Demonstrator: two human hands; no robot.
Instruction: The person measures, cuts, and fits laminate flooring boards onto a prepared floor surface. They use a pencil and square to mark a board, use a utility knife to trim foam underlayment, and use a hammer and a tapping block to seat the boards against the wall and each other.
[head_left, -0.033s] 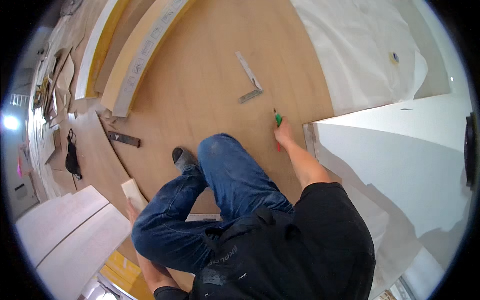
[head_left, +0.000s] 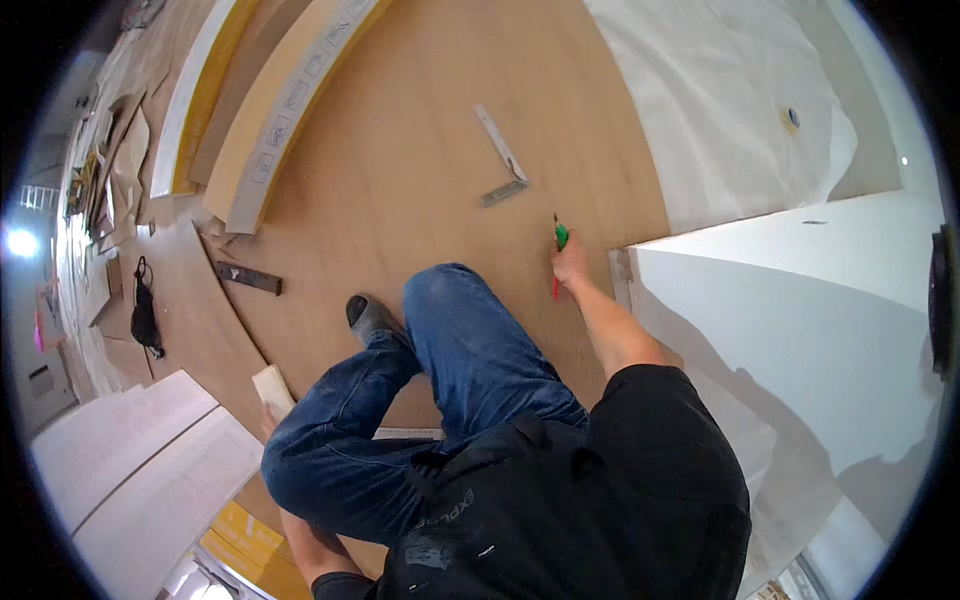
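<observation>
My right hand (head_left: 570, 262) is closed around a slim green-and-red tool (head_left: 561, 236) with a dark pointed tip; its exact kind is not clear. The tip points away from me, just above a large brown wooden board (head_left: 420, 150). Beyond it on the board lies a metal try square (head_left: 503, 160). At the lower left, my left hand (head_left: 268, 420) has its fingers along a pale wooden block (head_left: 272, 388) and seems to grip it. My bent left knee hides much of that hand and part of the block.
Curved yellow-edged pieces (head_left: 270, 150) stand at the far left, near a dark flat bar (head_left: 249, 278) and a black face mask (head_left: 146, 312). White panels (head_left: 150, 440) lie near left. A white box-like panel (head_left: 770, 285) borders my right arm; white sheeting (head_left: 720, 110) lies beyond.
My right hand and its tool have shifted slightly to the right. The pale block has moved a little right and nearer to me with my left hand. My knee has shifted slightly.
</observation>
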